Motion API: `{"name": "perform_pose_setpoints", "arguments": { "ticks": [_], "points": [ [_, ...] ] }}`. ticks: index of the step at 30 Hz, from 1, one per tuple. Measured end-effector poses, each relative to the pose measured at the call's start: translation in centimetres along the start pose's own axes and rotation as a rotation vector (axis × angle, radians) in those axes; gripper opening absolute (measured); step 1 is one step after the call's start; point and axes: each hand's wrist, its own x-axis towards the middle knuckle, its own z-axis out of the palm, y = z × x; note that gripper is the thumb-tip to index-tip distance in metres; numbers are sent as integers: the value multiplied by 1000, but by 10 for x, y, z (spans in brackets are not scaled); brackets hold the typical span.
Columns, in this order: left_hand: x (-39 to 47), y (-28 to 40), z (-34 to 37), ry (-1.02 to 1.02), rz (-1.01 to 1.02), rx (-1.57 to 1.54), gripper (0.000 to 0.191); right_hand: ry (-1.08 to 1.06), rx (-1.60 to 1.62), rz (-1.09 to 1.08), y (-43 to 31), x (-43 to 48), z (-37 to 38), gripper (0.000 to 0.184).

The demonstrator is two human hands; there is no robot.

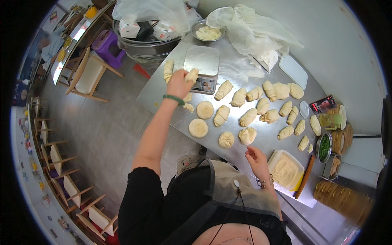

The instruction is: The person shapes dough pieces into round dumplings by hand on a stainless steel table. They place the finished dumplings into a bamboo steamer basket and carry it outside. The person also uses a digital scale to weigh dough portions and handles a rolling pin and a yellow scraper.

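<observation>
My left hand (178, 84) grips a small dough roll (192, 75) in front of the digital kitchen scale (202, 62). Beside that hand another rolled dough piece (168, 68) lies near the table's left edge, with dough scraps (188, 107) by the wrist. My right hand (257, 160), fingers apart and holding nothing, is at the near edge of the steel table (232, 119). Just beyond it sits a folded dough piece (247, 135), next to a round dough piece (226, 139). Two flat rounds with tan, speckled tops (205, 110) lie farther left. Several rolled dough pieces (248, 117) spread across the middle and right.
To the right are a tub of tan crumbly powder (284, 168), a rolling pin (305, 177), a bowl of chopped greens (324, 147) and a phone (323, 104). A metal bowl (208, 32) and plastic sheeting (248, 29) lie at the back. Chairs (88, 73) stand left; a person (50, 49) is far off.
</observation>
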Motion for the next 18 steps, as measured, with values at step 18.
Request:
{"name": "perform_pose_setpoints", "arguments": {
  "ticks": [18],
  "points": [
    [31,-56,-28,-41,-46,105,22,127,139,119,26,-25,2,29]
  ]
}}
